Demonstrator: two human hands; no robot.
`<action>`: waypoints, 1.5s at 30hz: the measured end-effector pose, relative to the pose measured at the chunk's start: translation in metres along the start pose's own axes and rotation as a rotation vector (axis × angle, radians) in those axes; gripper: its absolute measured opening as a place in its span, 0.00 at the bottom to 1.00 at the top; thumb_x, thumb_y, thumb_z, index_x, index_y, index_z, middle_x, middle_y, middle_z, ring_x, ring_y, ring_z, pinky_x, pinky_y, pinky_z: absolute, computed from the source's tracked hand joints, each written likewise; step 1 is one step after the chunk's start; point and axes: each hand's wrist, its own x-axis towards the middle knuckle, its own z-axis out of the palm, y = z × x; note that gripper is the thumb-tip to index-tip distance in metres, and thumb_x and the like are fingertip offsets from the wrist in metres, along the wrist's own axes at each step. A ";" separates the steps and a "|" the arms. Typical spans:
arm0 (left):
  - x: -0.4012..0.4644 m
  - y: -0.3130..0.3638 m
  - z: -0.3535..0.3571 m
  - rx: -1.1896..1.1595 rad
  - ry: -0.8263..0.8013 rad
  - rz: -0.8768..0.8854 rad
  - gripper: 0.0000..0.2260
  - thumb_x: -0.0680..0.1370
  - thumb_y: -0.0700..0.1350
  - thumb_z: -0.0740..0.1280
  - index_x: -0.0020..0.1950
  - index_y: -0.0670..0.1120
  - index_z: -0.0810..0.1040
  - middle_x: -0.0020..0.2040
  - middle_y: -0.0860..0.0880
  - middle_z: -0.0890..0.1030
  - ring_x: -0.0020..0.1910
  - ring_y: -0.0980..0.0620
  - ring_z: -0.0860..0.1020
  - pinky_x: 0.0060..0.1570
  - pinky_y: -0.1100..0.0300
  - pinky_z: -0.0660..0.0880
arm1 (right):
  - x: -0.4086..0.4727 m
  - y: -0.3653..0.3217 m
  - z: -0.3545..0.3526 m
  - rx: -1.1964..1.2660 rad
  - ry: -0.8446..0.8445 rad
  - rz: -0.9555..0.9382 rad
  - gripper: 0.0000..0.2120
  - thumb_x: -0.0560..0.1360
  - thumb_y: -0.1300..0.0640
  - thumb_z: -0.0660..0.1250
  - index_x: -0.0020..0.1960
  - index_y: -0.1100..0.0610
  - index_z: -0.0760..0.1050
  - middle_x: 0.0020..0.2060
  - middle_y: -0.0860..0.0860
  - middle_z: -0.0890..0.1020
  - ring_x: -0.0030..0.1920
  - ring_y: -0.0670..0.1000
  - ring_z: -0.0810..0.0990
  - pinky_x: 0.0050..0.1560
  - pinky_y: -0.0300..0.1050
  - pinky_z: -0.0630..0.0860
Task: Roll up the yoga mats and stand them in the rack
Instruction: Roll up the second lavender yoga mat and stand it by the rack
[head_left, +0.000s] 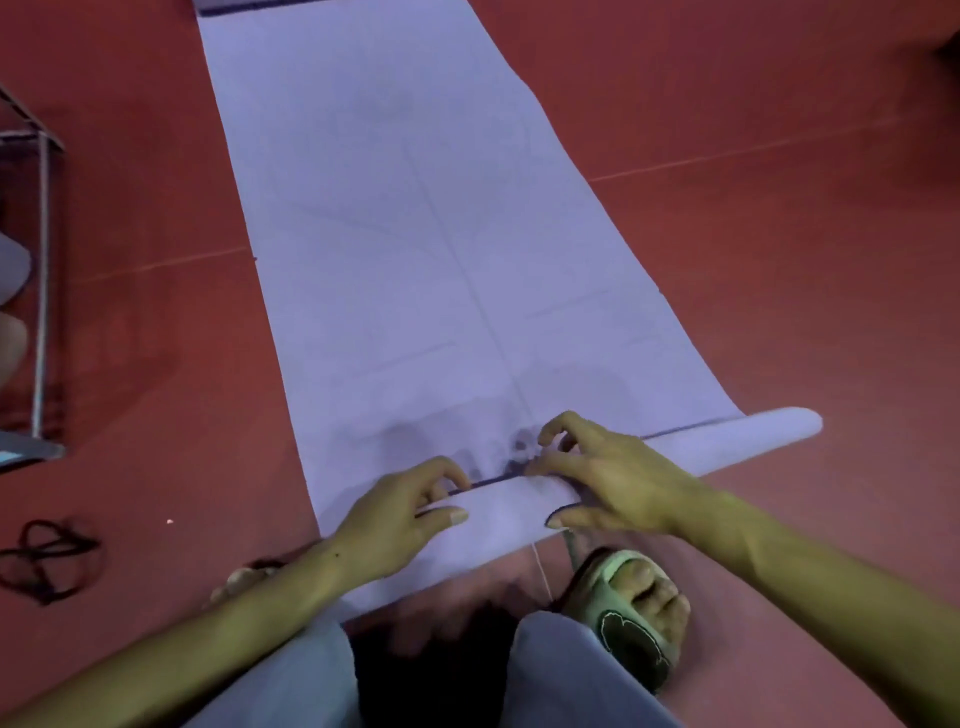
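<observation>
1. The yoga mat (415, 234) is pale lavender, matte and thin, with faint printed lines running down and across it. It lies flat on the floor, reaching away from me to the top of the view.
2. Its near end is wound into a slim, smooth roll (727, 441) that runs slantwise in front of my knees. A dark underside edge shows as a thin line where the roll meets the flat part.
3. My left hand (400, 525) grips the roll: fingers curled over its far side, thumb lying along the near side.
4. My right hand (608, 478) holds the roll just beside the left, fingers bent and arched over the top, thumb tucked against the near side.
5. The floor (779, 208) is dull red sheet with thin pale seams.
6. A metal rack (41, 260) with thin grey bars stands at the left edge. Rounded pale shapes sit inside it, too cut off to identify.
7. A tangle of dark cord (47, 561) lies on the floor to my left.
8. My foot wears a soft green slipper (634, 623) just below the roll.
</observation>
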 end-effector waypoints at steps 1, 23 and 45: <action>0.002 0.000 0.000 0.072 0.012 -0.009 0.10 0.79 0.56 0.73 0.59 0.63 0.77 0.44 0.62 0.80 0.43 0.60 0.79 0.51 0.53 0.79 | 0.000 0.003 0.001 -0.051 0.021 -0.022 0.29 0.75 0.30 0.68 0.73 0.39 0.73 0.65 0.48 0.69 0.56 0.52 0.75 0.51 0.47 0.76; 0.006 -0.014 0.052 0.229 -0.171 -0.143 0.16 0.70 0.64 0.77 0.55 0.60 0.87 0.46 0.64 0.85 0.45 0.60 0.80 0.49 0.57 0.78 | -0.012 0.037 0.038 -0.037 -0.123 0.088 0.25 0.75 0.26 0.58 0.65 0.35 0.78 0.61 0.44 0.71 0.58 0.51 0.69 0.58 0.49 0.70; 0.004 -0.015 0.049 0.093 -0.148 -0.261 0.24 0.71 0.75 0.67 0.44 0.56 0.87 0.33 0.62 0.78 0.35 0.61 0.76 0.46 0.56 0.74 | -0.053 0.109 0.023 0.170 -0.126 0.306 0.26 0.78 0.28 0.57 0.60 0.44 0.82 0.52 0.41 0.85 0.53 0.49 0.80 0.57 0.52 0.78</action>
